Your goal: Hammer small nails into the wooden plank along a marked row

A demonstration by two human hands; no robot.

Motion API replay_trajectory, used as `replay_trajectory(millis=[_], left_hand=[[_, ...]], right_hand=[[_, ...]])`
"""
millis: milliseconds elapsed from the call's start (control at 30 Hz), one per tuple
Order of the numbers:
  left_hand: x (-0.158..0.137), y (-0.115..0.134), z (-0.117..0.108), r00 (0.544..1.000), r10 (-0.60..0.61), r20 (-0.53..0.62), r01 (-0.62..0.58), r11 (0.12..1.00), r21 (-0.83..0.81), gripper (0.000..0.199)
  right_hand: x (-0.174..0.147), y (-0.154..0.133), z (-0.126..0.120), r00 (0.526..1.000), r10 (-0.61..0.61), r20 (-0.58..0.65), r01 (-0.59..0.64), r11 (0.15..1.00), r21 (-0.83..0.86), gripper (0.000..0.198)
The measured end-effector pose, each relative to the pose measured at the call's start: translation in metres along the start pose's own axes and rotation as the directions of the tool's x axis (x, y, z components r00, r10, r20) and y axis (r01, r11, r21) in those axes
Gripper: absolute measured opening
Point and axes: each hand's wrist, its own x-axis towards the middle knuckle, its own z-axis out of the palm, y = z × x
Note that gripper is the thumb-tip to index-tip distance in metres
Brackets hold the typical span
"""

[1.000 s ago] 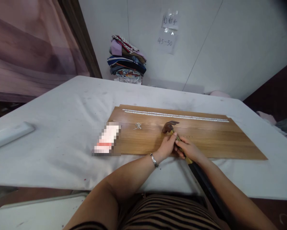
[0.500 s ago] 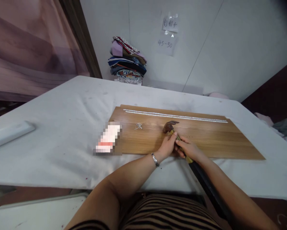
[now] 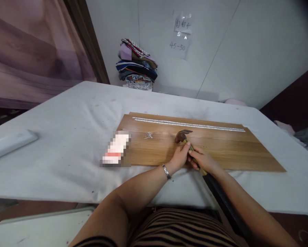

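Note:
A claw hammer (image 3: 181, 136) with a rusty head and a long dark grip slants over the wooden board (image 3: 236, 151). My left hand (image 3: 180, 156) is closed around its handle just below the head. Right beside it, my right hand (image 3: 201, 159) also grips the handle, the two hands touching. Some fingers are hidden behind the handle. To the left, several nails (image 3: 149, 135) lie in a small pile on the board. A few tiny dark marks show on the wood to the right of my hands.
Two white measuring strips (image 3: 190, 125) run along the board's far side. A blurred-out phone-like object (image 3: 116, 147) lies at its left end. A white cloth covers the table (image 3: 66, 151); a white object (image 3: 12, 142) lies at left. Folded clothes (image 3: 137, 65) are stacked by the wall.

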Motion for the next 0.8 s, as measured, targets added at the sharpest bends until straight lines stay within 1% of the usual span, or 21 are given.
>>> replay_trajectory(millis=[167,400,567,800], left_hand=[[-0.0025,0.0020,0.0000,1.000,0.008,0.007,-0.008,1.000,0.022,0.062],[-0.0008,0.0007,-0.0016,1.000,-0.016,0.027,0.016,1.000,-0.010,0.064],[-0.0037,0.0031,-0.0001,1.000,-0.014,0.005,0.014,1.000,0.001,0.061],[-0.0018,0.0034,-0.0011,0.999,-0.039,0.038,0.040,0.999,-0.015,0.063]], right_hand=[[-0.0029,0.0017,0.0025,0.999,-0.031,-0.016,0.032,0.999,0.007,0.027],[-0.0018,-0.0024,0.0015,1.000,0.011,-0.003,-0.011,1.000,-0.009,0.025],[-0.0036,0.0005,0.0026,1.000,-0.016,-0.025,0.016,1.000,0.006,0.027],[-0.0007,-0.0003,0.0008,1.000,0.002,-0.005,-0.002,1.000,-0.001,0.026]])
